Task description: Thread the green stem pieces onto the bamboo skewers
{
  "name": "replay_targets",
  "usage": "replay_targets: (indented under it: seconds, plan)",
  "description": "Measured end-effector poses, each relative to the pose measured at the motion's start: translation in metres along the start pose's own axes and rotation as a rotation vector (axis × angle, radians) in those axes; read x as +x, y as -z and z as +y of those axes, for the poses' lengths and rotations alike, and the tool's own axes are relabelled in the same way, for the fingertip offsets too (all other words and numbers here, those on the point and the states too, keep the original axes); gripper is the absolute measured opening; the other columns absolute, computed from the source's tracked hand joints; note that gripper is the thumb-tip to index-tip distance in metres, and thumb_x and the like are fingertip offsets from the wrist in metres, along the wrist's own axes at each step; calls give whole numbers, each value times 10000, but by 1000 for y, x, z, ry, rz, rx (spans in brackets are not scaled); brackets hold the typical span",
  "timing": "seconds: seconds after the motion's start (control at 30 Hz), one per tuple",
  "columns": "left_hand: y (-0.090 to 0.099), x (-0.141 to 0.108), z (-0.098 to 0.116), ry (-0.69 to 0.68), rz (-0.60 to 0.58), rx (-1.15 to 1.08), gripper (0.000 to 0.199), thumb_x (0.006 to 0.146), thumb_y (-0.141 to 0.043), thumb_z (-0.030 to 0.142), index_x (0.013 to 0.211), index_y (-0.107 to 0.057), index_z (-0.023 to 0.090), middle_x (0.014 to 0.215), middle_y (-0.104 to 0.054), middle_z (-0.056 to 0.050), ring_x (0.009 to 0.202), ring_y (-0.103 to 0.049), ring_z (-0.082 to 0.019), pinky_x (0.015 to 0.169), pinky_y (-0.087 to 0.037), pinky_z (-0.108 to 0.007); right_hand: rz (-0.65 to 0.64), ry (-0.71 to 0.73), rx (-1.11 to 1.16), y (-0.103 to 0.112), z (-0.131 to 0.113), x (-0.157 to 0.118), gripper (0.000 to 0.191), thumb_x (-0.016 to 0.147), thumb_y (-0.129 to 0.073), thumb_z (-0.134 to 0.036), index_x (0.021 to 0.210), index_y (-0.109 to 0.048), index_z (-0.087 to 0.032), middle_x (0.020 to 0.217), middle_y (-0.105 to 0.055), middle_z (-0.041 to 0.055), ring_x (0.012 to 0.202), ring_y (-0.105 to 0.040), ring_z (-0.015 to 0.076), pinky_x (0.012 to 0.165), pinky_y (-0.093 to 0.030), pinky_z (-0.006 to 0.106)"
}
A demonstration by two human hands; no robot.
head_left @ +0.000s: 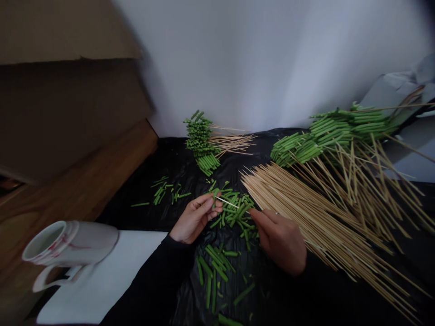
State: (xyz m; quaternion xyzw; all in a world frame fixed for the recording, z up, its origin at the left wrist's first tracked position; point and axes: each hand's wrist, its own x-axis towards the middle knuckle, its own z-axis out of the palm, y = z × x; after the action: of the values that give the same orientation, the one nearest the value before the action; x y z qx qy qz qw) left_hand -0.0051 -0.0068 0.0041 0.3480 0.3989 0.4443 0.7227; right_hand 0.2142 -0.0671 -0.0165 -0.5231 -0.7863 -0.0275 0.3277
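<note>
In front of me, my left hand (199,214) pinches a short green bean piece (215,197) between thumb and fingertips. My right hand (280,237) is closed on a thin bamboo skewer (228,202), whose far end meets the bean piece; whether it has gone in I cannot tell. Beneath and between the hands lies a loose heap of cut bean pieces (243,217), with more pieces (214,262) scattered nearer to me. To the right of my right hand a large spread of bare bamboo skewers (306,208) lies slantwise.
Filled skewers of beans lie in a stack (199,140) by the white wall (238,68) and a larger pile (326,136) at right. A black plastic sheet (132,190) covers the surface. At left a white mug (88,242) lies on its side on a white sheet (118,267), near a cardboard box (68,104).
</note>
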Motion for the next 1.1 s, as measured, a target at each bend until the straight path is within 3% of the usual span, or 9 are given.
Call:
replay_targets:
  seconds: [0.17, 0.37, 0.8, 1.1]
  plan:
    - [8, 4, 0, 73, 46, -139, 199, 780, -705, 164, 978, -706, 150, 878, -703, -51, 827, -658, -116, 739, -526, -199, 26, 1, 10, 0, 0, -1, 268, 909, -442, -146, 1083, -645, -169, 706, -579, 8, 628, -533, 121, 589, -325, 266]
    - [12, 7, -2, 77, 46, -233, 224, 721, -733, 85, 940, -718, 131, 790, -678, -37, 737, -638, -93, 661, -530, -163, 27, 10, 15, 1, -2, -1, 270, 916, -433, -158, 1086, -644, -177, 698, -574, 5, 626, -531, 120, 575, -315, 266]
    - [6, 4, -1, 64, 67, -168, 269, 672, -781, 85, 935, -727, 90, 746, -689, -50, 687, -636, -92, 645, -537, -156, 5, 11, 9, 0, -2, -3, 267, 922, -434, -165, 1080, -648, -176, 694, -557, 1, 618, -518, 126, 578, -313, 274]
    - [6, 5, 0, 74, 55, -210, 188, 745, -732, 121, 924, -722, 65, 739, -670, -59, 668, -623, -91, 636, -535, -158, 4, 12, 19, -1, -3, -4, 270, 922, -434, -162, 1096, -639, -172, 707, -566, 5, 638, -522, 130, 588, -316, 274]
